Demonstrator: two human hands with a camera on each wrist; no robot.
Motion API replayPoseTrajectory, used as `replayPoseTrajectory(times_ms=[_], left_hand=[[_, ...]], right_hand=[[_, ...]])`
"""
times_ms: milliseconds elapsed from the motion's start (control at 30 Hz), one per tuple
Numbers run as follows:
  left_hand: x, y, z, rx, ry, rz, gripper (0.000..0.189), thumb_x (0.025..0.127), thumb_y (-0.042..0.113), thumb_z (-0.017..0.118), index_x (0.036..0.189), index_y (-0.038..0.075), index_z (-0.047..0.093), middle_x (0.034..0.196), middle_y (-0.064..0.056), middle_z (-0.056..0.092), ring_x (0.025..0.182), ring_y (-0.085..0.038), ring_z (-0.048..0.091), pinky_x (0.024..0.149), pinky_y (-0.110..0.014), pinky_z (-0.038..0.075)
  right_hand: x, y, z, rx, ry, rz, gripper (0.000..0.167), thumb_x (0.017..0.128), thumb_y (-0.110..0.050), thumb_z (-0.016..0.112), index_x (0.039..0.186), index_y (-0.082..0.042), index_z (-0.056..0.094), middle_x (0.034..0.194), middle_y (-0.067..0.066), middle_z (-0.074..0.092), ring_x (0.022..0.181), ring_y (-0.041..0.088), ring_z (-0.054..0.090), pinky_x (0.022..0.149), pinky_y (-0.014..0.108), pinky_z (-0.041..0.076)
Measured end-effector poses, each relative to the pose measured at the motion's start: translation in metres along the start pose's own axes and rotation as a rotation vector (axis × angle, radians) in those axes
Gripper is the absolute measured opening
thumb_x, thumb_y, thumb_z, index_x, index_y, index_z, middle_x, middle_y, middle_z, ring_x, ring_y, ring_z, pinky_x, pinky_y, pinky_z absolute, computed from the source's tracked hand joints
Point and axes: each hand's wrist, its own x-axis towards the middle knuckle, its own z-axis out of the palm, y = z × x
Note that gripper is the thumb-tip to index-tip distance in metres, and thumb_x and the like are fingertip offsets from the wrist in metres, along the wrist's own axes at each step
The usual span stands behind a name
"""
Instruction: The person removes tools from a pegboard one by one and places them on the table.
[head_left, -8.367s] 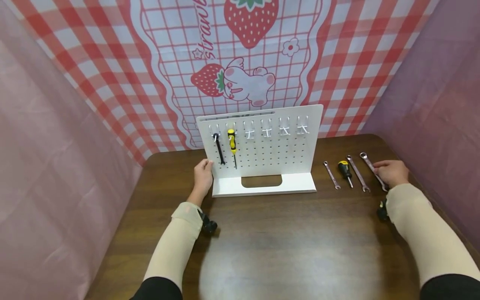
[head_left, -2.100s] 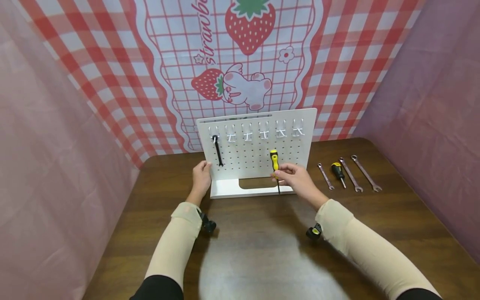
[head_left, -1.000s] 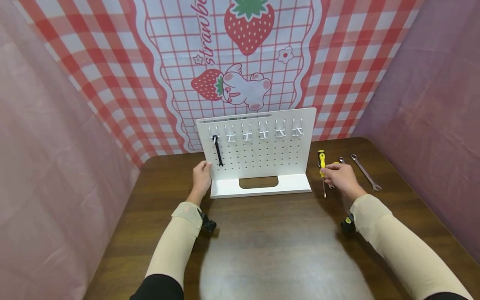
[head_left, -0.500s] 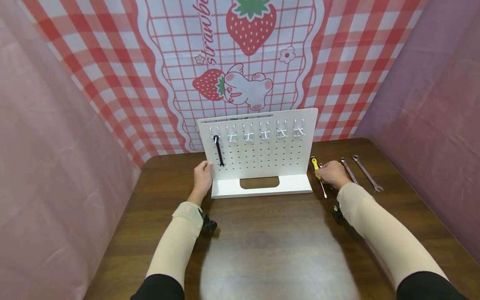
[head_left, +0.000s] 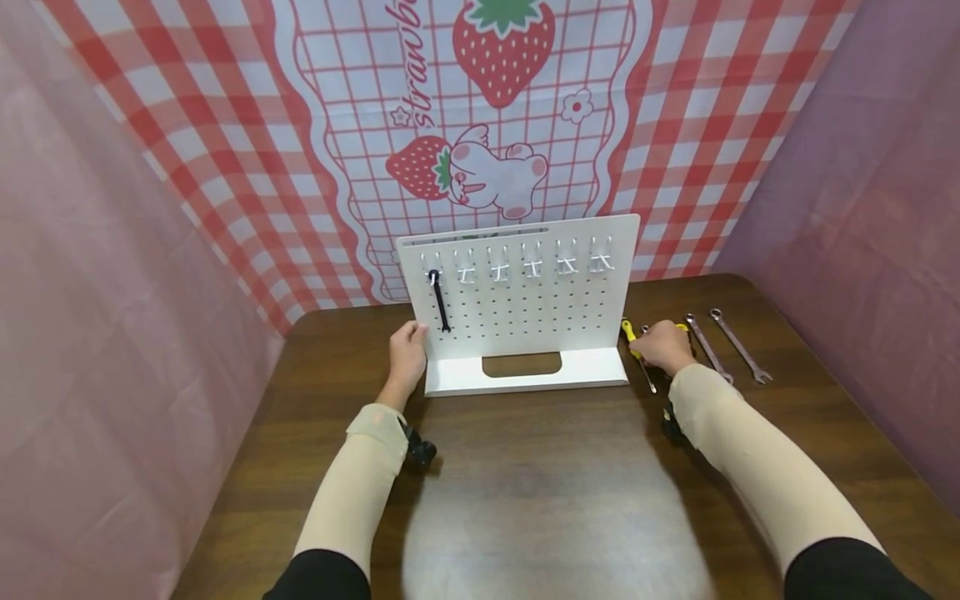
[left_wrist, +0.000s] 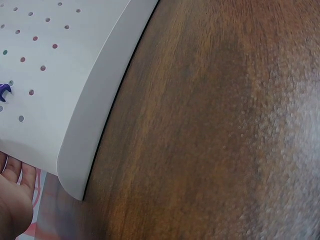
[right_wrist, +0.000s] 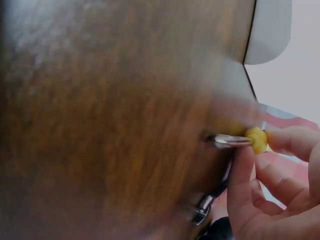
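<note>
My left hand [head_left: 407,350] grips the left edge of a white pegboard stand [head_left: 525,321], its fingers going behind the panel in the left wrist view. A black wrench [head_left: 441,304] hangs on the leftmost hook. To the right of the stand, my right hand [head_left: 665,346] pinches a yellow screwdriver [head_left: 628,330] low over the table, its shaft slanting toward the front. The right wrist view shows the metal shaft [right_wrist: 232,141] between thumb and fingers. A small wrench [right_wrist: 202,210] lies close by, mostly covered by this hand in the head view.
A second screwdriver with a yellow end [head_left: 682,327] is largely hidden behind the right hand. Two silver wrenches, a middle one [head_left: 705,343] and an outer one [head_left: 741,346], lie farther right on the brown table [head_left: 555,475]. Several white hooks [head_left: 533,267] on the panel hold nothing.
The yellow screwdriver, earlier hanging on the second hook, came off in my right hand and was carried right and down beside the small wrench. My left hand stays on the board's edge.
</note>
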Motion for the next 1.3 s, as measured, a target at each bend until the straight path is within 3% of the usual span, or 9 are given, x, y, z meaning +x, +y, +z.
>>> replayPoseTrajectory(times_ms=[233, 400, 567, 700, 1033, 1300], left_hand=[[0.000, 0.003, 0.001, -0.019, 0.011, 0.006, 0.018, 0.102, 0.008, 0.059, 0.095, -0.006, 0.065, 0.078, -0.009, 0.054, 0.072, -0.016, 0.045, 0.068, -0.027, 0.039], [-0.001, 0.004, 0.000, -0.012, 0.007, 0.007, 0.017, 0.102, 0.008, 0.059, 0.096, -0.006, 0.066, 0.078, -0.010, 0.054, 0.073, -0.016, 0.045, 0.069, -0.027, 0.039], [-0.002, 0.004, -0.001, -0.007, 0.000, 0.007, 0.017, 0.102, 0.008, 0.058, 0.099, -0.006, 0.066, 0.081, -0.015, 0.056, 0.073, -0.017, 0.044, 0.070, -0.028, 0.039], [-0.002, 0.005, -0.002, -0.012, -0.005, 0.003, 0.017, 0.102, 0.008, 0.058, 0.101, -0.006, 0.067, 0.085, -0.018, 0.058, 0.074, -0.017, 0.045, 0.071, -0.029, 0.040], [-0.001, 0.002, -0.001, -0.019, -0.006, -0.006, 0.018, 0.102, 0.008, 0.058, 0.103, -0.007, 0.068, 0.089, -0.021, 0.060, 0.074, -0.016, 0.044, 0.070, -0.028, 0.039], [-0.001, 0.003, -0.001, -0.014, -0.016, -0.005, 0.019, 0.103, 0.009, 0.058, 0.106, -0.006, 0.068, 0.092, -0.024, 0.062, 0.072, -0.015, 0.043, 0.069, -0.028, 0.039]], right_hand=[[-0.003, -0.002, -0.002, -0.034, 0.048, -0.017, 0.027, 0.086, -0.021, 0.065, 0.066, -0.003, 0.066, 0.057, 0.004, 0.061, 0.054, 0.019, 0.059, 0.050, 0.032, 0.044], [-0.005, -0.004, -0.004, -0.095, 0.101, -0.045, 0.033, 0.088, -0.026, 0.061, 0.060, -0.008, 0.060, 0.058, 0.005, 0.055, 0.060, 0.025, 0.051, 0.054, 0.036, 0.041], [-0.009, -0.010, -0.006, -0.101, 0.145, -0.105, 0.028, 0.089, -0.023, 0.058, 0.084, -0.001, 0.074, 0.081, 0.015, 0.068, 0.071, 0.028, 0.057, 0.060, 0.038, 0.046], [-0.015, -0.017, -0.006, -0.066, 0.156, -0.141, 0.034, 0.091, -0.021, 0.056, 0.102, 0.005, 0.075, 0.093, 0.018, 0.072, 0.075, 0.028, 0.061, 0.061, 0.038, 0.050], [-0.025, -0.043, 0.012, 0.085, 0.335, -0.275, 0.023, 0.094, -0.015, 0.056, 0.103, 0.002, 0.069, 0.097, 0.019, 0.069, 0.086, 0.033, 0.061, 0.074, 0.042, 0.047], [-0.028, -0.071, 0.038, 0.268, 0.268, -0.438, 0.017, 0.093, -0.006, 0.061, 0.104, 0.001, 0.072, 0.099, 0.017, 0.069, 0.091, 0.027, 0.061, 0.081, 0.039, 0.047]])
